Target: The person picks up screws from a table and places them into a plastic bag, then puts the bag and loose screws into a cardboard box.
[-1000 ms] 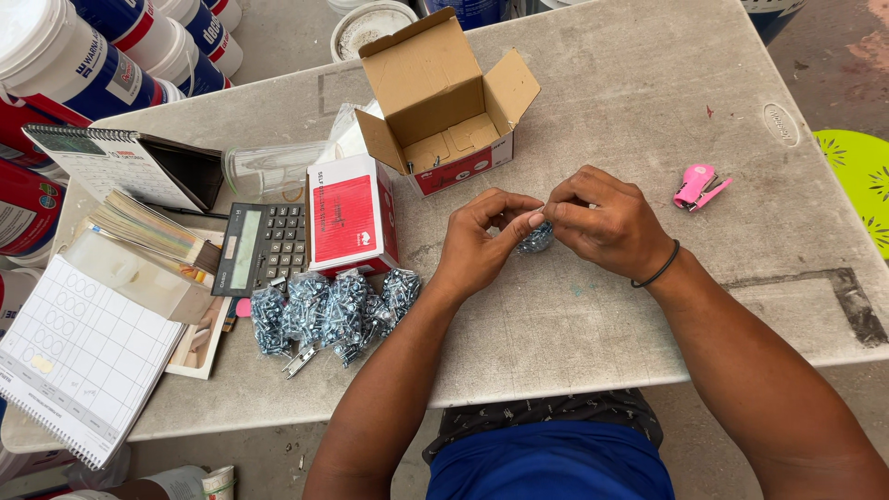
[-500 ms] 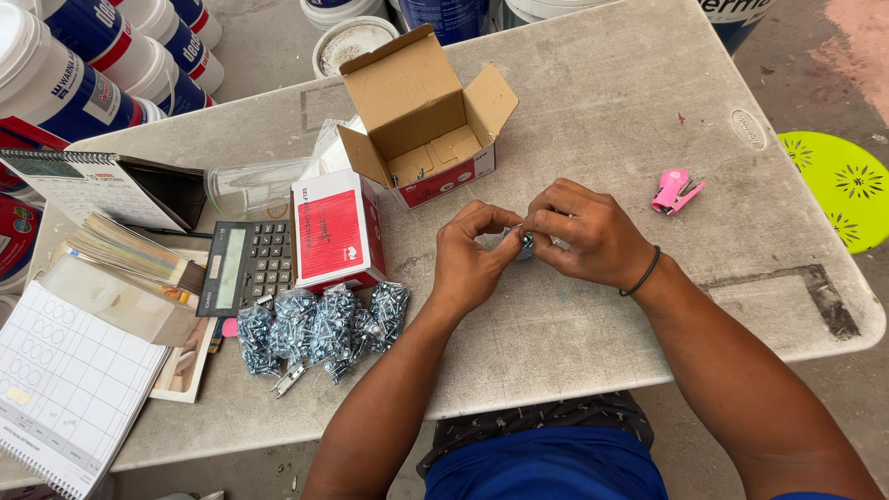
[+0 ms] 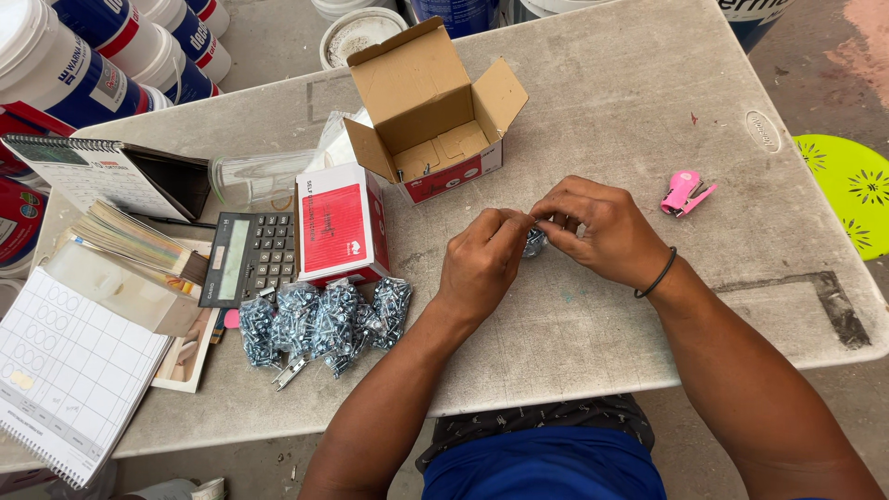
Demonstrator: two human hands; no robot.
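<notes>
My left hand [image 3: 483, 262] and my right hand [image 3: 594, 227] meet over the middle of the grey table [image 3: 593, 120], both pinching a small clear bag of screws [image 3: 533, 243] that shows only between the fingers. A black band circles my right wrist. Several filled screw bags [image 3: 319, 319] lie in a heap to the left of my left hand. Behind the hands stands an open cardboard box [image 3: 428, 111], and a shut red and white box [image 3: 338, 222] stands next to the heap.
A pink stapler [image 3: 682, 193] lies at the right. A calculator [image 3: 248, 257], notebooks [image 3: 69, 370], a paper stack [image 3: 130, 239] and a clear plastic roll [image 3: 252, 178] crowd the left side. Paint buckets [image 3: 83, 65] stand beyond the far left corner; a lime stool [image 3: 852, 185] is at right.
The view has shifted slightly. My hands stay together on the small bag, fingers working at its top. Nothing on the table has moved.
</notes>
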